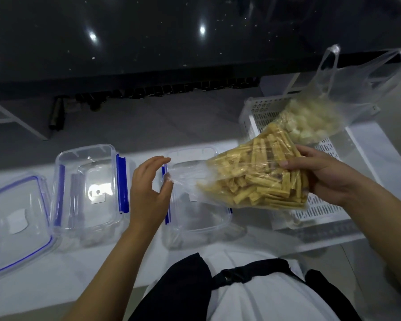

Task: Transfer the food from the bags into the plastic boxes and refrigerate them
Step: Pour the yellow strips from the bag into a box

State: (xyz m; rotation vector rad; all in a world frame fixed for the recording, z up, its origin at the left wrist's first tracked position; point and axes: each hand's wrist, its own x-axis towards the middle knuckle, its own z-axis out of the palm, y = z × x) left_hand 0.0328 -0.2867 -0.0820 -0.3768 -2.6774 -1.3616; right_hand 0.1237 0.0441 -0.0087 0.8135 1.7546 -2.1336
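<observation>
My right hand [329,174] grips the bottom of a clear bag of yellow food sticks [252,177], tilted over an open clear plastic box [195,218] with blue clips. My left hand [151,193] pinches the bag's open mouth at the box's left rim. A second open clear box [88,193] stands to the left, with a blue-rimmed lid [14,223] lying flat beside it. A second bag of pale food chunks [310,121] rests in a white basket.
The white slotted basket [322,205] sits at the right on the white table [56,286]. A dark glossy counter [148,42] runs across the back. My white shirt and a black strap [252,274] fill the bottom.
</observation>
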